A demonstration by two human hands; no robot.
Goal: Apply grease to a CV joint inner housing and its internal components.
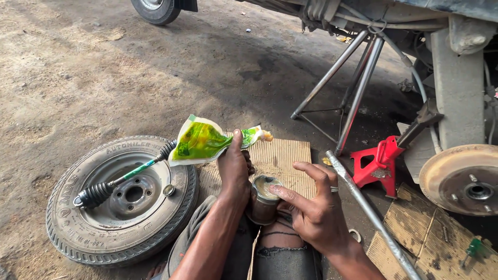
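On the left, a long shaft with black ribbed rubber boots lies loosely across a spare wheel with a grey steel rim, where a knock could probably roll it into the dirt. The left hand grips the neck of a green and yellow plastic grease pouch, whose open tip could drip onto the corrugated cardboard sheet. The right hand, mostly open, presses a fingertip into the grease-filled round metal joint cup propped on the person's knee, so it may tip over.

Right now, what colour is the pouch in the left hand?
Green and yellow, with a white edge; the pouch shows best in the head view, held by the left hand.
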